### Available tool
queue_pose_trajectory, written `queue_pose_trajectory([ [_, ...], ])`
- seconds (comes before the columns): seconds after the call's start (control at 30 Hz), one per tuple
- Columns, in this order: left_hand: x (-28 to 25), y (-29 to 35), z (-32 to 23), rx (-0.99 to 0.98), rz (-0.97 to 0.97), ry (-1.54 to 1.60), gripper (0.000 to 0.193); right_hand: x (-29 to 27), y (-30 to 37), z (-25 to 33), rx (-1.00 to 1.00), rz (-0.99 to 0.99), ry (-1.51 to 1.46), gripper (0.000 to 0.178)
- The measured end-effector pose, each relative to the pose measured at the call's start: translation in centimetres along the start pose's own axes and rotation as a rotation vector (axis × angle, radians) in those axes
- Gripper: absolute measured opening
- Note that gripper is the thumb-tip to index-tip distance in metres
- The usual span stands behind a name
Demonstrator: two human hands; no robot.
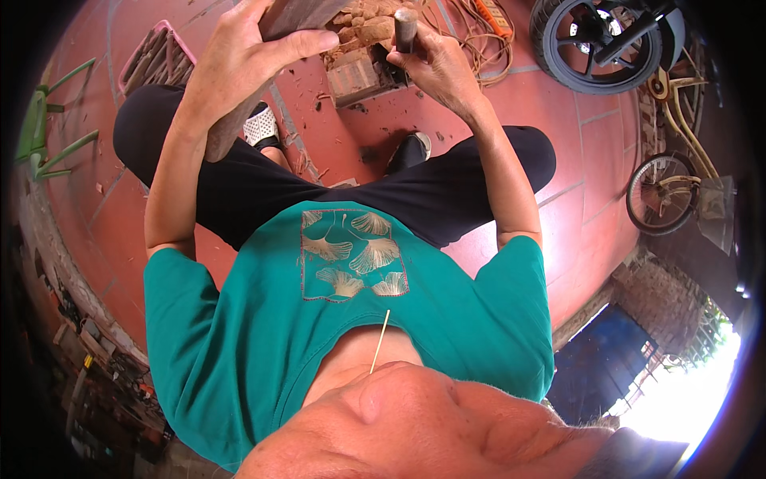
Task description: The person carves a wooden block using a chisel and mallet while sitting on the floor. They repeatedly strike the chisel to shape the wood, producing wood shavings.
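At the upper left, my left hand grips a long dark piece of wood, its thumb stretched across the upper part. A lower length of brown wood shows below the wrist, beside my left knee; it seems to be the same piece. My right hand is closed around a short upright cylindrical tool with a pale round end; its lower part is hidden, so its kind is unclear. Between my feet, a wooden block stands on the floor close to my right hand, with brown chunks heaped behind it.
Wood chips lie scattered over the red tiled floor. A pink basket of wood pieces and a green chair are at left. An orange power strip with a tangled cord, a motorbike wheel and a bicycle wheel are at right.
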State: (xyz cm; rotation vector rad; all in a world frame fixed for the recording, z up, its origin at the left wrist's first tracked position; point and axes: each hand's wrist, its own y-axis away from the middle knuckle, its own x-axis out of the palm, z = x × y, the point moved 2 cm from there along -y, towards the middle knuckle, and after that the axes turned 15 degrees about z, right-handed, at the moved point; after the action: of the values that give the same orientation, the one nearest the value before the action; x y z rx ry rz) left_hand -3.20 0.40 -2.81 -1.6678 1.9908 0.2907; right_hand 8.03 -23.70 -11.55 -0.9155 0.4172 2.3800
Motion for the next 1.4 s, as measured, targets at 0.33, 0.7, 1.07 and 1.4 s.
queue_pose_trajectory([
  [0.33,-0.1,0.1,-0.8,0.034,-0.020,-0.058,0.087,0.8,-1.4,-0.2,-0.376,-0.180,-0.581,0.029],
  [0.7,-0.9,0.4,-1.3,-0.045,0.006,0.016,0.089,0.0,0.4,-1.0,-0.115,-0.098,-0.341,0.024],
  [1.07,-0.8,0.7,-1.0,-0.021,0.028,-0.005,0.093,1.0,0.4,-0.6,-0.077,-0.041,0.010,0.031],
  [1.4,-0.8,0.2,0.3,0.019,0.018,0.007,0.092,0.3,-0.3,-0.3,-0.285,-0.089,-0.365,0.022],
])
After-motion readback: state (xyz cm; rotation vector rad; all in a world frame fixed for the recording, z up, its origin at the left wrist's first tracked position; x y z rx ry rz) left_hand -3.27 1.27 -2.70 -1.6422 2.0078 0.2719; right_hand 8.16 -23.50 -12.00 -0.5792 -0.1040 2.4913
